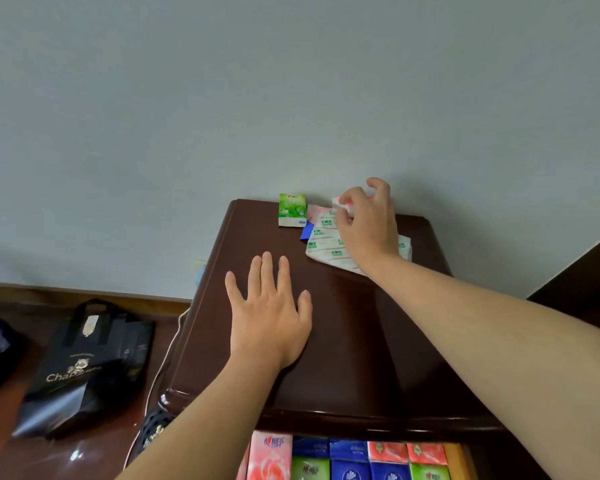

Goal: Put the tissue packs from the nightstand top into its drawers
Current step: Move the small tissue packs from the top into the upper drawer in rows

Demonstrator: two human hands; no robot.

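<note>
My left hand (267,306) lies flat on the dark brown polished wooden nightstand (361,341), palm down, its fingers (265,271) straight and spread, holding nothing. My right hand (368,223) reaches across to the far edge of the top, close to the pale grey wall (291,98), where its fingers (347,199) are curled round a small white tissue pack with red print (340,203); most of that pack is hidden behind my knuckles, so I cannot tell whether it is off the wood. Under that hand lies a larger white plastic-wrapped bundle of tissue packs with green labels (326,244), flat on the top, and a dark blue pack (306,233) peeps out from beneath its left edge. Just to the left of these stands a small green tissue pack (292,209), apart from my fingers and near the wall. Below the front edge of the nightstand the open drawer (456,459) shows rows of packs already inside: a pink rose-printed pack (269,459) at the left, then blue packs (347,450), red packs (406,452) and green packs (309,469) side by side. On the reddish wooden floor to the left stands a black paper shopping bag with pale lettering (87,365), and a thin white cable (165,358) runs down beside the nightstand.
</note>
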